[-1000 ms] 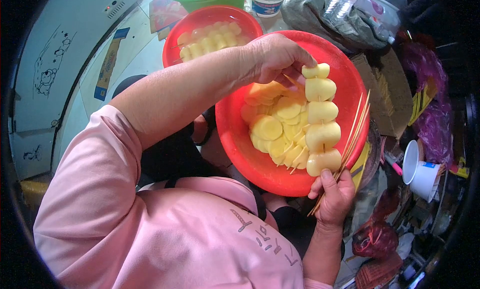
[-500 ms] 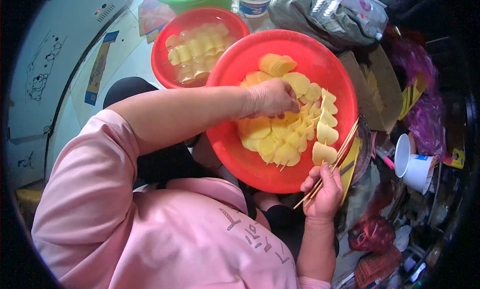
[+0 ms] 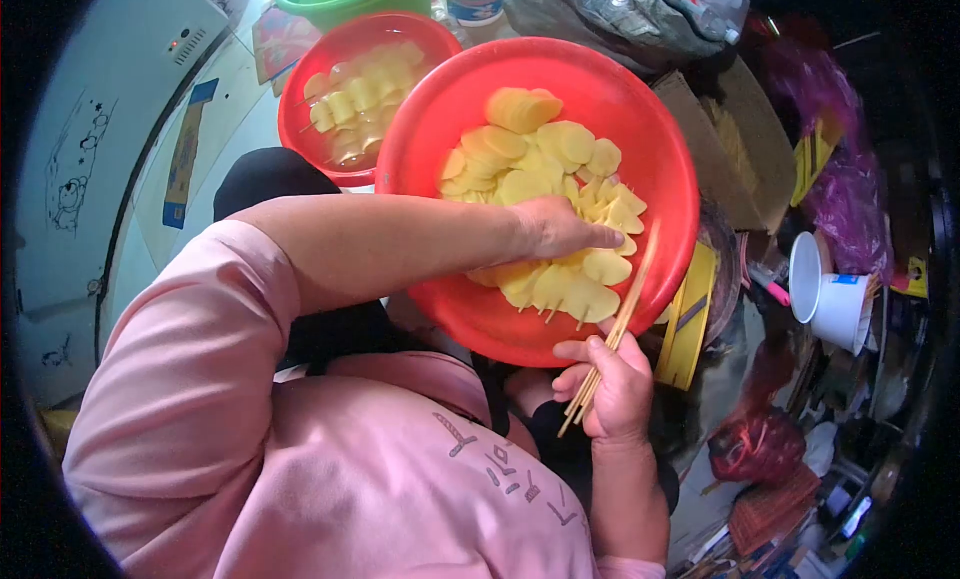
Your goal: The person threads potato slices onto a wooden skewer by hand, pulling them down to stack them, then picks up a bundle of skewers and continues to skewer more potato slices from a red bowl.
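My left hand [image 3: 560, 229] reaches into the large red basin [image 3: 665, 144], palm down on the yellow potato slices [image 3: 565, 144]. Its thumb is stretched out; the other fingers are mostly hidden beneath it. Near the basin's front, skewered potato slices [image 3: 590, 297] lie with thin stick ends poking out toward me. My right hand [image 3: 615, 384] is closed around several bare bamboo skewers [image 3: 610, 344] at the basin's front right rim. Their upper ends reach over the basin.
A smaller red basin [image 3: 445, 47] behind holds skewered slices in water. Beyond it stand a green tub [image 3: 345, 7] and a white bucket [image 3: 472, 1]. On the right are a cardboard box [image 3: 705, 149], a yellow strip [image 3: 688, 329] and a white cup [image 3: 838, 319].
The loaded skewer that stood at my right hand is now down among the slices. My left hand has moved slightly forward across the slices; my right hand has shifted left, still holding the bare skewers.
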The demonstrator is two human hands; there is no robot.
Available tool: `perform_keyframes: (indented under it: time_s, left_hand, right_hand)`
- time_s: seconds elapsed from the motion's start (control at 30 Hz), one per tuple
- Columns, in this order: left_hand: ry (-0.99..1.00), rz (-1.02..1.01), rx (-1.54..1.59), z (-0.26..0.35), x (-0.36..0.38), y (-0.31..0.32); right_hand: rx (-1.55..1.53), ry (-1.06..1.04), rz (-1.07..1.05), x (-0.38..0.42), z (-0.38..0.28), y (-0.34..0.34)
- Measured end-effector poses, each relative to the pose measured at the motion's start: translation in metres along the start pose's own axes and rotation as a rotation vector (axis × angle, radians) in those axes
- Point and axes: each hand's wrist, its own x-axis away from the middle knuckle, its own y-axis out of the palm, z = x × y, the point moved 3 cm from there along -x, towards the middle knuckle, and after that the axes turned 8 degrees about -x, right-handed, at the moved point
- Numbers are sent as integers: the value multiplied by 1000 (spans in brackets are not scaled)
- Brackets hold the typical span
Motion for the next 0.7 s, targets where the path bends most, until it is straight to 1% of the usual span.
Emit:
perform_keyframes:
  time_s: [0.07,0.13,0.2,0.23,0.3,0.33,0.4,0.43,0.5,0.53,0.6,0.63,0.7]
  left_hand:
    - [-30,1,-69,7,2,1]
    - [-60,7,-136,8,0,3]
    - [-25,34,-279,6,-7,8]
    - [-24,36,-284,5,-9,10]
    - [-60,55,-306,7,-8,12]
    - [-59,58,-314,7,-10,14]
    - [-141,26,-245,6,-13,19]
    - [-140,31,-252,9,-12,24]
    - [-144,180,-350,13,-2,35]
    - [-143,189,-357,14,-3,38]
    - [-180,249,-280,14,-5,43]
    - [-177,256,-284,13,-5,46]
    - [-154,307,-172,15,-1,46]
  right_hand:
    - [13,39,-110,0,0,-2]
    - [67,14,-87,4,0,-1]
    - [370,-131,0,8,-4,-1]
    - [366,-135,-1,10,-5,-2]
    - [367,-239,-28,17,-11,-3]
    - [360,-244,-30,18,-14,-4]
    - [341,-360,-8,23,-23,-4]
    - [331,-390,-17,26,-28,-4]
    - [304,-407,-38,31,-32,-2]
    - [284,-420,-57,32,-33,-1]
    - [289,-435,-83,35,-34,2]
    - [298,-444,-103,37,-35,2]
    - [288,-472,-117,39,-36,2]
